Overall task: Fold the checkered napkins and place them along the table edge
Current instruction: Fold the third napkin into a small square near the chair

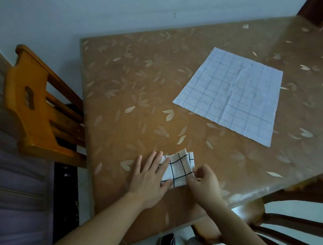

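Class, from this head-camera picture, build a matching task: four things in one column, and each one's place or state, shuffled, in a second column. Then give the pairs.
Things
1. folded napkin
2. unfolded napkin
3. left hand
4. right hand

States
A. lies spread flat, mid-table
B. rests flat, fingers straight, on the cloth's left end
C. small bundle near the table's near edge, between both hands
D. fingers curled, pinching the cloth's right end

Pairs: 1-C, 2-A, 3-B, 4-D

My head camera looks steeply down and forward from above the near corner of the table [132, 89]. It sits close over my hands; the wall lies far left.
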